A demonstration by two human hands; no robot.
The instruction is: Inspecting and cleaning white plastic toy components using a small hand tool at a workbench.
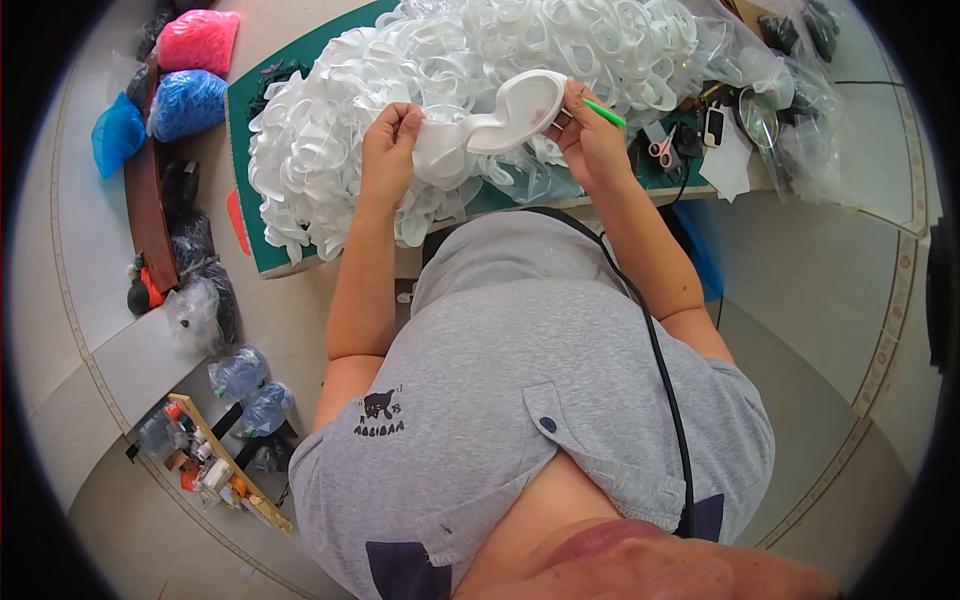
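Observation:
Over the front of the pile I hold up a white moulded piece [517, 112], with rounded cup-like lobes joined by a narrow curved neck. My left hand [390, 145] is closed, pinching its left end with thumb and fingertips. The right edge is gripped by my right hand [592, 140], which also has a slim bright green tool [605, 113] between its fingers, its green end pointing right. I cannot make out the tool's kind. Right behind both hands lies a large heap of similar white looped pieces [335, 130].
The heap covers much of a green-topped table [268, 252]. Pink-handled scissors [661, 152], small dark items and a white sheet [727, 165] lie at its right, beside clear plastic bags [800, 130]. Pink [198, 42] and blue bags [188, 103] stand at the left. A black cable runs down my front.

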